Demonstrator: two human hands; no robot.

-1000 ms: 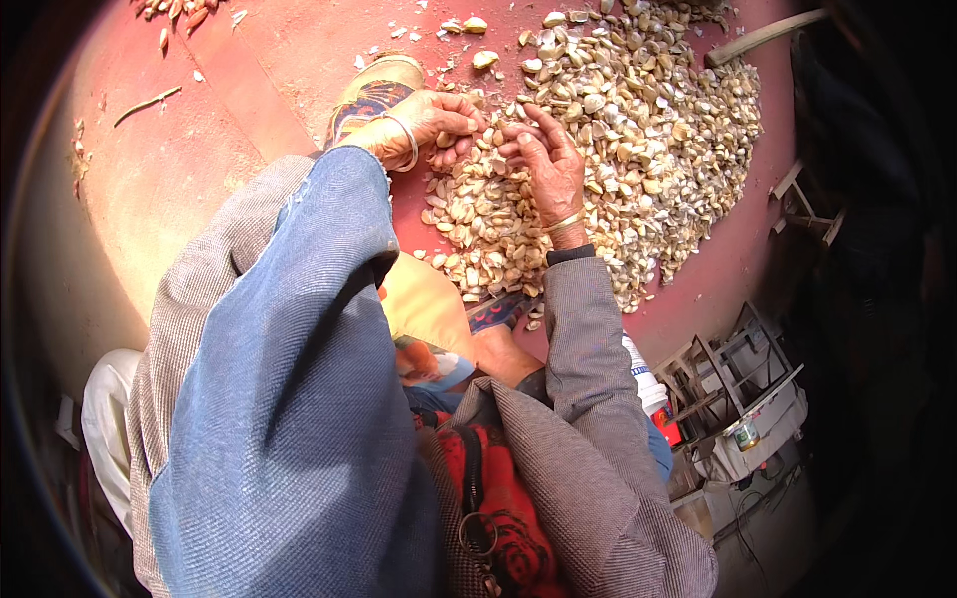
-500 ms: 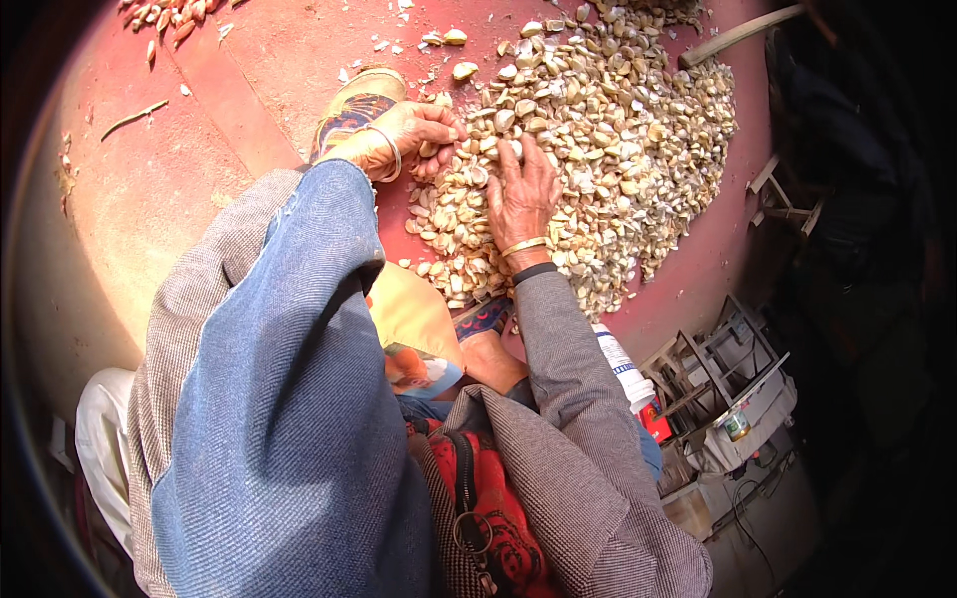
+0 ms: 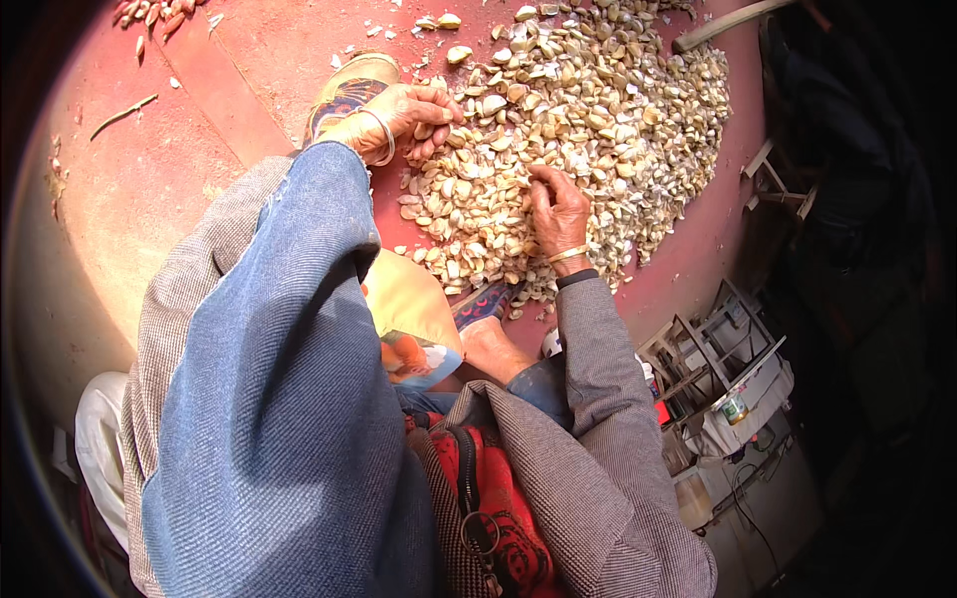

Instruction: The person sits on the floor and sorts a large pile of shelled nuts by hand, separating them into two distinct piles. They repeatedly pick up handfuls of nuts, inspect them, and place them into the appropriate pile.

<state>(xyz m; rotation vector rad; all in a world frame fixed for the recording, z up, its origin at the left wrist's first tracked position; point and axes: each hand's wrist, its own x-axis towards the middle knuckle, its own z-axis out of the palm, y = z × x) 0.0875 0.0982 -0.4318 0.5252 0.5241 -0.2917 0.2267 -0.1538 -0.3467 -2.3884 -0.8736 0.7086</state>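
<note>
A broad pile of pale garlic cloves (image 3: 618, 130) lies spread over the red floor in front of me. At its left edge my left hand (image 3: 404, 118), with a bangle at the wrist, is closed, its fingers curled round a few cloves. My right hand (image 3: 562, 209) rests low over the pile's near part, thumb and fingers drawn together. Whatever it pinches, if anything, is hidden. A patterned shoe (image 3: 349, 95) shows behind my left hand, and another shoe (image 3: 485, 303) touches the pile's near edge.
Reddish cloves (image 3: 159, 14) lie at the far left, above a thin twig (image 3: 124, 117). A wooden handle (image 3: 733, 25) reaches over the pile's far right. A small wooden frame (image 3: 783, 184) and a cluttered metal rack (image 3: 713, 354) stand at the right.
My right hand has moved right and nearer to me across the pile, and its spread fingers have drawn together. My left hand stays curled at the pile's left edge.
</note>
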